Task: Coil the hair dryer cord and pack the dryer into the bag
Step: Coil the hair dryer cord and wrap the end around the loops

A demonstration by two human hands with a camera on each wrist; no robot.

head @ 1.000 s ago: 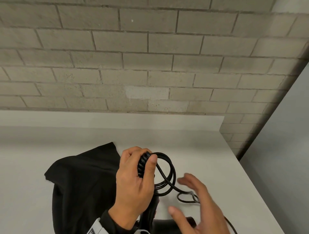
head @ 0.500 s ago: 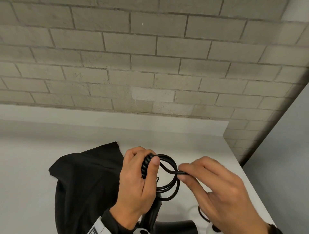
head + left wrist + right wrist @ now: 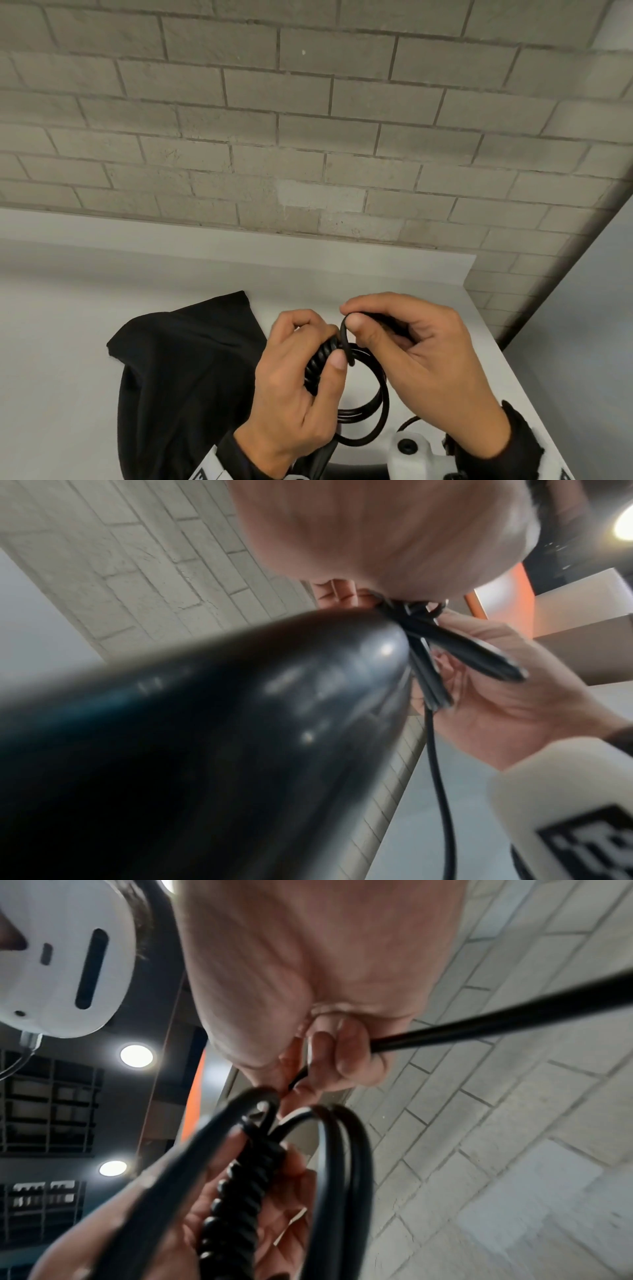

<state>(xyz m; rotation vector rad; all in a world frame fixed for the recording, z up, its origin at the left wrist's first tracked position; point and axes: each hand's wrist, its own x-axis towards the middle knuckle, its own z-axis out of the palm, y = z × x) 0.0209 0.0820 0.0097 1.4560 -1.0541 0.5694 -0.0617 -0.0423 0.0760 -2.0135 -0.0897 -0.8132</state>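
Note:
My left hand grips the ribbed strain relief at the base of the black hair dryer's handle, together with several gathered cord loops. My right hand pinches the loose cord between thumb and fingers at the top of the coil. The dryer body fills the left wrist view, blurred and close. In the right wrist view the cord runs out of my curled right fingers and the ribbed sleeve lies in my left palm. The black cloth bag lies flat on the white table, left of my hands.
A grey brick wall stands behind the table. The table's right edge drops off close to my right hand. White wrist-camera mounts sit at the bottom of the head view.
My right hand, open and away from the coil a second ago, has taken the loose cord and carried it up and over to the top of the coil. The left hand keeps its grip.

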